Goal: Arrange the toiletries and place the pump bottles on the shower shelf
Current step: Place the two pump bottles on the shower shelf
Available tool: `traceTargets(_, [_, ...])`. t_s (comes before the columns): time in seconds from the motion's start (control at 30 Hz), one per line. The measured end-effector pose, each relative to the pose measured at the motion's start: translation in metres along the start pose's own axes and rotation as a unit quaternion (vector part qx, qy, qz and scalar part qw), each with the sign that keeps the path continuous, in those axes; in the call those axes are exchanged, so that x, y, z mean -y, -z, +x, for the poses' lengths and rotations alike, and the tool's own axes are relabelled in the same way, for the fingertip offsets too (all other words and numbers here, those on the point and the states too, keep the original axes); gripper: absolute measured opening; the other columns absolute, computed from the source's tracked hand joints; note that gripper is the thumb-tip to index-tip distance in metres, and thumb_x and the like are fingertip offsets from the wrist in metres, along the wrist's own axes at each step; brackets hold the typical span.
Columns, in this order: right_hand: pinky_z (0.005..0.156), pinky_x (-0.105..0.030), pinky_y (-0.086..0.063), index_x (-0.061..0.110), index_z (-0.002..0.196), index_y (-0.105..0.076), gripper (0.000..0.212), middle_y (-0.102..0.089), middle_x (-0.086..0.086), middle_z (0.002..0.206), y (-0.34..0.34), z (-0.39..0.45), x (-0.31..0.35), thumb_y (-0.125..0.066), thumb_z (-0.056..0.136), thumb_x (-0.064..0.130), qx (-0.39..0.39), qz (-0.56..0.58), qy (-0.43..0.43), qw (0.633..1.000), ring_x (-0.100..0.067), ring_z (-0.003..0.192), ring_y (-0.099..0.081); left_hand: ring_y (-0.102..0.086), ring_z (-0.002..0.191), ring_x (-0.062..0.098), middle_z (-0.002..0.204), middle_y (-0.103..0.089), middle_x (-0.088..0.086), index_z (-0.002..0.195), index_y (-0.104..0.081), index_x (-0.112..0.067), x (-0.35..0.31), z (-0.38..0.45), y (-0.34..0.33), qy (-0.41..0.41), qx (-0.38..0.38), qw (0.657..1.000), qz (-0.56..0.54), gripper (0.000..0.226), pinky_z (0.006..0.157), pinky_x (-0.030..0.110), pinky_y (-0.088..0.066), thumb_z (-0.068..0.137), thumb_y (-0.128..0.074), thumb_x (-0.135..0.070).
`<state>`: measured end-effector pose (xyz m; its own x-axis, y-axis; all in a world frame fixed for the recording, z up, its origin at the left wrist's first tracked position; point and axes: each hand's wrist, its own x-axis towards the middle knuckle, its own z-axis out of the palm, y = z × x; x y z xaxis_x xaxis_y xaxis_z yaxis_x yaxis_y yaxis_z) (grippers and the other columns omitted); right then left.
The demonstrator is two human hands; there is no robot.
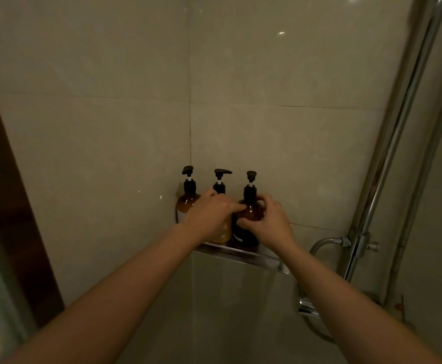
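Amber glass, 3 pump bottles upright on the metal shelf [243, 254] in the tiled corner. My right hand [271, 224] grasps the right bottle [250, 222]; my left hand [210, 215] curls over the middle bottle [221, 189], fingertip touching the right one. Final lining-up, I judge: next, turn its pump toward 6 o'clock.

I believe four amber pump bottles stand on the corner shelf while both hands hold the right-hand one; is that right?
Not quite: the head view shows three pump bottles on the shelf, not four. Both the left hand and right hand do hold the right-hand bottle.
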<state>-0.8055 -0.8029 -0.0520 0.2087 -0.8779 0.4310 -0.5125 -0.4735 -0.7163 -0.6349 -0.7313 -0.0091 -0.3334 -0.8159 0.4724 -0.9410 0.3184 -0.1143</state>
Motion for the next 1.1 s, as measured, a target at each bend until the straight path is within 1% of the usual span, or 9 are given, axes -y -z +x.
traceTargets(0.27, [0.08,-0.017,-0.051,0.027,0.132,-0.05,0.063,-0.058,0.003,0.123,0.011,0.01,-0.01,-0.081,0.078,0.013,0.107,0.097,0.017,0.989,-0.02,0.11,-0.061,-0.045,0.127,0.015,0.141,-0.054,-0.006,0.144,-0.046,-0.029,0.0,-0.004,-0.002,0.007,0.001,1.0,0.022,0.063,0.099,0.033,-0.025,0.087,-0.058,-0.005])
traceTargets(0.37, [0.09,-0.028,-0.053,0.025,0.131,-0.055,0.066,-0.057,0.001,0.121,0.008,0.008,-0.009,-0.086,0.073,0.021,0.086,0.106,0.013,0.99,-0.019,0.108,-0.061,-0.044,0.126,0.015,0.14,-0.055,-0.006,0.144,-0.046,-0.03,0.0,-0.001,-0.002,0.008,0.004,1.0,0.025,0.061,0.098,0.033,-0.024,0.088,-0.059,-0.008])
traceTargets(0.47, [0.076,-0.015,-0.05,0.03,0.129,-0.054,0.059,-0.059,0.01,0.112,0.009,0.006,-0.009,-0.082,0.078,0.02,0.077,0.121,0.006,0.99,-0.007,0.097,-0.061,-0.045,0.125,0.014,0.14,-0.055,-0.007,0.143,-0.047,-0.031,-0.002,-0.001,-0.003,0.016,0.003,1.0,0.023,0.061,0.1,0.033,-0.024,0.088,-0.059,-0.007])
traceTargets(0.53, [0.068,-0.009,-0.046,0.029,0.132,-0.053,0.059,-0.059,0.012,0.11,0.01,0.006,-0.009,-0.079,0.08,0.017,0.089,0.127,-0.003,0.988,-0.009,0.099,-0.062,-0.046,0.125,0.014,0.139,-0.055,-0.008,0.143,-0.047,-0.031,-0.003,-0.001,-0.002,0.016,0.003,1.0,0.022,0.062,0.1,0.033,-0.024,0.087,-0.058,-0.006])
traceTargets(0.6, [0.075,-0.014,-0.049,0.027,0.132,-0.054,0.06,-0.061,0.008,0.114,0.009,0.005,-0.007,-0.08,0.079,0.019,0.089,0.124,-0.002,0.988,-0.015,0.105,-0.062,-0.046,0.124,0.014,0.139,-0.056,-0.008,0.142,-0.048,-0.032,-0.003,0.0,-0.002,0.013,0.001,1.0,0.025,0.061,0.097,0.032,-0.024,0.087,-0.057,-0.006])
traceTargets(0.7, [0.089,-0.036,-0.054,0.027,0.13,-0.056,0.065,-0.06,0.001,0.12,0.006,0.004,-0.004,-0.086,0.071,0.028,0.063,0.094,0.009,0.993,-0.019,0.106,-0.061,-0.045,0.124,0.015,0.139,-0.055,-0.008,0.142,-0.048,-0.034,-0.003,-0.001,-0.001,0.013,0.003,1.0,0.02,0.06,0.096,0.032,-0.024,0.089,-0.056,-0.008])
traceTargets(0.83, [0.084,-0.029,-0.054,0.035,0.127,-0.053,0.062,-0.06,0.013,0.111,0.01,0.001,-0.006,-0.084,0.075,0.022,0.079,0.124,-0.002,0.989,-0.013,0.101,-0.062,-0.047,0.125,0.015,0.136,-0.059,-0.008,0.14,-0.051,-0.036,-0.001,-0.005,0.002,0.019,0.008,1.0,-0.002,0.055,0.099,0.034,-0.025,0.091,-0.053,-0.011])
traceTargets(0.93, [0.091,-0.034,-0.054,0.025,0.138,-0.05,0.068,-0.058,0.005,0.121,0.014,0.0,-0.005,-0.081,0.078,0.017,0.1,0.13,-0.014,0.986,-0.016,0.105,-0.061,-0.048,0.124,0.015,0.134,-0.06,-0.007,0.139,-0.052,-0.035,-0.002,-0.006,0.005,0.017,0.014,1.0,-0.014,0.055,0.096,0.033,-0.026,0.09,-0.052,-0.01])
traceTargets(1.1, [0.09,-0.03,-0.051,0.022,0.142,-0.046,0.068,-0.056,0.004,0.123,0.015,-0.005,-0.001,-0.078,0.083,0.015,0.103,0.132,-0.016,0.986,-0.015,0.106,-0.059,-0.048,0.124,0.015,0.133,-0.061,-0.008,0.139,-0.052,-0.036,-0.006,-0.007,0.007,0.017,0.012,1.0,-0.008,0.055,0.099,0.035,-0.027,0.091,-0.054,-0.01])
